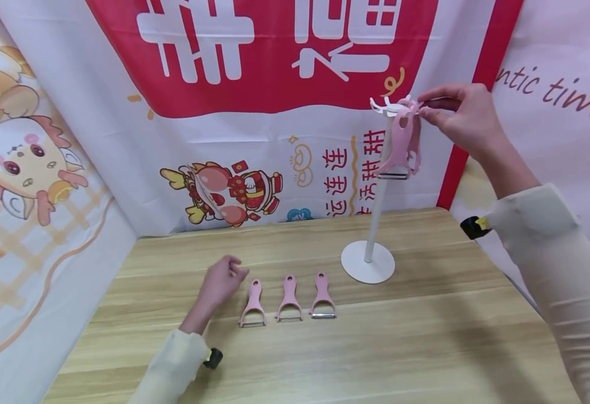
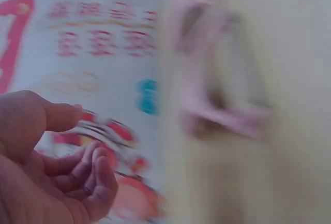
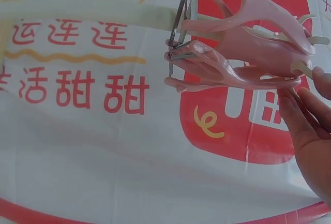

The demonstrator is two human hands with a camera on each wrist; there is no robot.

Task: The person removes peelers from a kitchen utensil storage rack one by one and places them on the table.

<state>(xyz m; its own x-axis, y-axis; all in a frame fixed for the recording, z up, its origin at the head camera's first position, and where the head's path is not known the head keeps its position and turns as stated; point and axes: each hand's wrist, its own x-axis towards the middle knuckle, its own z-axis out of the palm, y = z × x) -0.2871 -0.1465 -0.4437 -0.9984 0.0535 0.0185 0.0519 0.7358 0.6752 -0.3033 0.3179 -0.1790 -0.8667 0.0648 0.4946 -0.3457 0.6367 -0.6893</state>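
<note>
Wooden table (image 1: 426, 348), pale grain, smooth; printed fabric banner (image 1: 275, 67) behind, soft, creased.

White hook stand (image 1: 368, 262): round flat base, thin upright pole, small hooks fanned at the top. Judged light and top-heavy once loaded; it could tip if I tug sideways.

Pink peelers hanging on the stand (image 1: 402, 143): two, possibly three, handle holes over the hooks, blades down. The right wrist view shows glossy moulded plastic, a Y-shaped fork and a thin metal blade (image 3: 181, 22) across the fork. Judged light, stiff, a little slippery; sharp at the blade, so hold at the handle end near the hole.

Three more peelers flat on the table: left (image 1: 253, 303), middle (image 1: 289, 299), right (image 1: 322, 297), in a row, apart, blades towards me.

My right hand (image 1: 459, 115) is up at the stand top, fingertips (image 3: 305, 105) pinching a hung peeler's handle end at its hook.

My left hand (image 1: 220, 282) is just beside the left peeler, fingers loosely curled, holding nothing. Left wrist view blurred.
</note>
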